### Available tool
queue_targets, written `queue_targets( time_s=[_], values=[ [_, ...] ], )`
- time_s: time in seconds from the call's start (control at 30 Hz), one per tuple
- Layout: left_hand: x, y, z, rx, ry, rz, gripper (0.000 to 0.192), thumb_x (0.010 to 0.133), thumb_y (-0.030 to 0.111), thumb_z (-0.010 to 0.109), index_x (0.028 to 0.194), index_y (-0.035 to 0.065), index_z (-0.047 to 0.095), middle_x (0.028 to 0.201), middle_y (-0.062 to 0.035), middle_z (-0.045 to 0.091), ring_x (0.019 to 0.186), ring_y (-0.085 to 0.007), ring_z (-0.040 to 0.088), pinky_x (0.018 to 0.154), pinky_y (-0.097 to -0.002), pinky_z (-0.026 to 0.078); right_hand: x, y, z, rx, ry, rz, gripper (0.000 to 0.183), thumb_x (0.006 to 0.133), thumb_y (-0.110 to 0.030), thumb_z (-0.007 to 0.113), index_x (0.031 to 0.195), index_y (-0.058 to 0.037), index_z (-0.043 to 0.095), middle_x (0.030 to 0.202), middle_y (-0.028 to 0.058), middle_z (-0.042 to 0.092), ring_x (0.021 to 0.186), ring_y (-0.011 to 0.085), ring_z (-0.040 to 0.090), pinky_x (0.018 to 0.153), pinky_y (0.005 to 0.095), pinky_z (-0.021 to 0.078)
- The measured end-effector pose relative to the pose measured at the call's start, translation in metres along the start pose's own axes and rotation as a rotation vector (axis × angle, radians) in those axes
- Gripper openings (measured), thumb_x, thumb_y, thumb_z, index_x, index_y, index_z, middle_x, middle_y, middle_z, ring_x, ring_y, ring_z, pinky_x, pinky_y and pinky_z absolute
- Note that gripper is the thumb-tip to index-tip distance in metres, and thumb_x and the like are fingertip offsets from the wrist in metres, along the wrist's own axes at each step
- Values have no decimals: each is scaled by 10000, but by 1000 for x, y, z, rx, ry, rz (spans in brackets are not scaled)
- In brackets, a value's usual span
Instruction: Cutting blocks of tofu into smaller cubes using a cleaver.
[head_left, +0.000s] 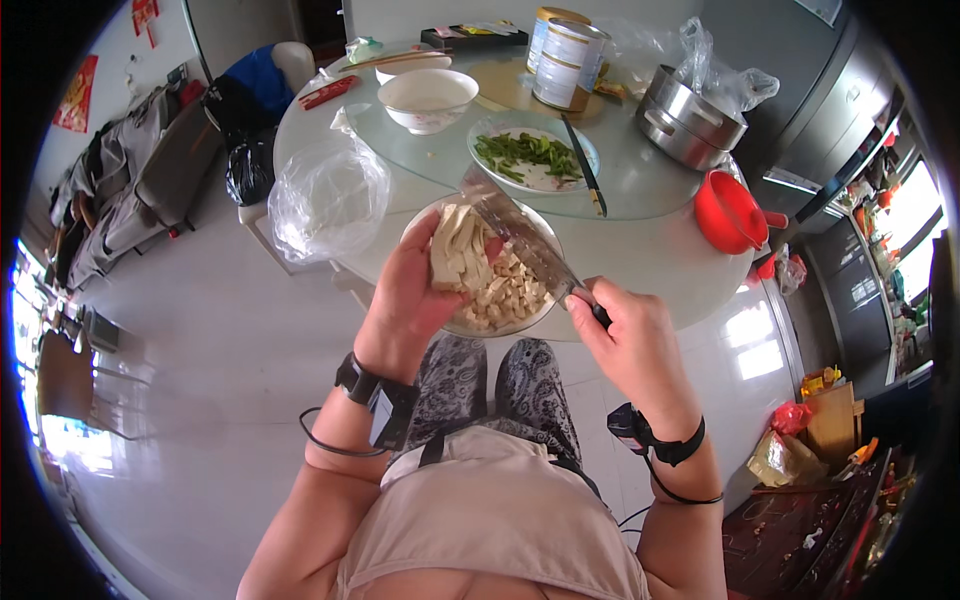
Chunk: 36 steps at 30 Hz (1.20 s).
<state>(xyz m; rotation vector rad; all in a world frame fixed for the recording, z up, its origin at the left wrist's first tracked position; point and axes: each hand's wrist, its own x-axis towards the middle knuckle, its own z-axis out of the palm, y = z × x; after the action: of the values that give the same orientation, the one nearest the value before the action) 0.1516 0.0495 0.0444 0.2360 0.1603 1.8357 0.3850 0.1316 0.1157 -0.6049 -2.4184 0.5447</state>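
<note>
My left hand (411, 281) holds a pale block of what looks like tofu (459, 251), partly cut into slices, over a bowl (553, 234). Small cubes (514, 292) of the same food lie in this bowl, at the near edge of the table. In my right hand (626, 326) is the black handle of a cleaver (525, 244). Its blade slants up and left, just right of the block and above the cubes. Behind the blade, a plate (480, 129) bears cut green vegetables (529, 154), with a dark knife or stick (583, 165) resting across its right side.
On the round glass table (637, 259) stand a white bowl (427, 101), tins (568, 67), a steel pot (690, 124) and a red plastic ladle or scoop (727, 214). A clear plastic bag (330, 199) hangs over the left edge. Chopsticks (397, 58) lie across another bowl.
</note>
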Motion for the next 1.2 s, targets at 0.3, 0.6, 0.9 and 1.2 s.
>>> queue_targets(
  time_s=[0.3, 0.6, 0.9, 1.2],
  values=[
    [-11, 1, 19, -43, 115, -1, 427, 1037, 121, 267, 1353, -138, 391, 1397, -302, 466, 1282, -416, 504, 1113, -550, 423, 3, 4, -1, -34, -14, 92, 154, 902, -168, 693, 846, -34, 641, 627, 142, 616, 526, 319, 598, 493, 400, 453],
    [-11, -3, 20, -192, 95, 13, 433, 1052, 149, 274, 1400, -77, 394, 1417, -260, 468, 1311, -410, 485, 1104, -562, 428, 2, 5, -4, -20, 20, 66, 159, 912, -170, 687, 858, -28, 641, 653, 148, 626, 515, 300, 590, 490, 373, 441],
    [-13, -1, 14, 81, 54, -9, 432, 1062, 207, 345, 1389, -66, 413, 1355, -232, 535, 1241, -375, 558, 989, -475, 533, 0, 4, -7, 1, 25, 67, 147, 913, -160, 686, 879, -22, 650, 672, 148, 640, 539, 301, 612, 504, 365, 458],
    [-16, 9, 10, 310, 126, -19, 449, 1045, 236, 453, 1385, -56, 445, 1342, -211, 564, 1211, -351, 591, 916, -406, 573, -1, 5, -3, 18, 20, 33, 139, 900, -148, 697, 857, -28, 643, 687, 148, 650, 562, 319, 624, 510, 383, 469]
  ],
)
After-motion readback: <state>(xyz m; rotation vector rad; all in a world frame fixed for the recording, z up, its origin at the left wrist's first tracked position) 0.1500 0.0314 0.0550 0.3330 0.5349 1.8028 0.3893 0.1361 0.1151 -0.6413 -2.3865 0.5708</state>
